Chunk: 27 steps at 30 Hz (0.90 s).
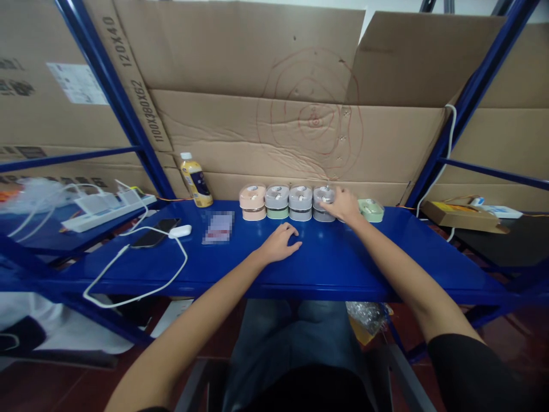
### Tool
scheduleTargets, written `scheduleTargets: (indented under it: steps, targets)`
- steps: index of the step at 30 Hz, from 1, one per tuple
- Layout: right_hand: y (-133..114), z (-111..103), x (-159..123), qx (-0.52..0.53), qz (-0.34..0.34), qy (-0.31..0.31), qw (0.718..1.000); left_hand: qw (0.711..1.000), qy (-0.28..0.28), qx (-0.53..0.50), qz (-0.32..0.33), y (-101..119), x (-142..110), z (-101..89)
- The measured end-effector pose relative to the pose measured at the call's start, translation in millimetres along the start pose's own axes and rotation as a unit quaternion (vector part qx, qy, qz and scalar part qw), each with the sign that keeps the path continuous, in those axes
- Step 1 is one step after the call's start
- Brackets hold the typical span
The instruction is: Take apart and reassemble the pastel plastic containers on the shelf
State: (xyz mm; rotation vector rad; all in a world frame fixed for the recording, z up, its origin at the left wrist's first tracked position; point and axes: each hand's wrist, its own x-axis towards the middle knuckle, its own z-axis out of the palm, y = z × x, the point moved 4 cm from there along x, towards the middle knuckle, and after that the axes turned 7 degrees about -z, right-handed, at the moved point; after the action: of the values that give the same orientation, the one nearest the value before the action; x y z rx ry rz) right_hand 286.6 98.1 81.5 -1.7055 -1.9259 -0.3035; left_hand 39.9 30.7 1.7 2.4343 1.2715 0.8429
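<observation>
Small rounded containers with clear domed lids stand in a row along the back of the blue table (223, 274). From the left they are a peach container (253, 201), a grey-and-green container (277, 201), a grey-and-white container (300, 202) and a grey container (323, 197). My right hand (346, 206) grips the right side of the grey container, thumb across its front; its other fingers are partly hidden. Just right of that hand sits a low green container (370, 210). In front of the row, my left hand (279, 244) rests on the table, fingers loosely curled and apart, holding nothing.
A yellow bottle (196, 180) stands at the back left, near a flat blurred packet (218, 227). Further left lie a phone (155, 233) and a white cable (186, 260). Cardboard (214, 131) walls the back; blue posts (484, 86) flank the table. An open carton (467, 216) lies right.
</observation>
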Motion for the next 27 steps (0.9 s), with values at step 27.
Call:
scheduleTargets:
  steps: [27]
  targets:
    - [-26.4, -0.9, -73.0, 0.389, -0.264, -0.305, 0.828, 0.94, -0.032, -0.334, -0.06, -5.1, 2.5, -8.1]
